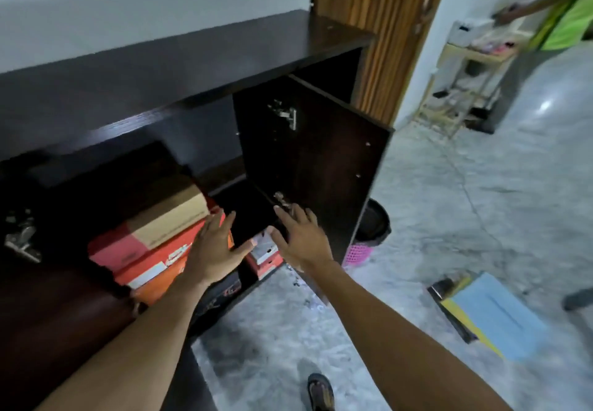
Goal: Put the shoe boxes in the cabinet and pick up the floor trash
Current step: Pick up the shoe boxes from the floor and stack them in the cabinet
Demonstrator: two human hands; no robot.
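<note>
A mottled grey concrete floor (433,218) runs from the white wall out to the right, where a pale wooden rack (462,89) stands in the far corner beside a ribbed wooden door (378,25). Against the wall sits a low, dark brown wooden cabinet (192,67), its right door (308,166) swung wide open toward the room.

Inside the open compartment the shoe boxes are stacked: a plain tan cardboard box (170,215) lies tilted on top of a red box (118,247), which rests on an orange box with a white label (154,269). Just to their right, at the front edge of the compartment, sits a small red-and-white box (264,255).

On the floor to the right lies a pile of flat sheets, light blue over yellow (494,317). Behind the open door a pink mesh bin with a black liner (369,234) peeks out.

Both bare arms reach into the cabinet. The left hand (215,247) is spread flat, palm toward the orange box, its grip apart and holding nothing. The right hand (301,237) hovers with fingers splayed above the small red-and-white box, grip likewise apart and empty; whether it touches the box is unclear.

A sandalled foot (321,393) shows at the bottom edge.
</note>
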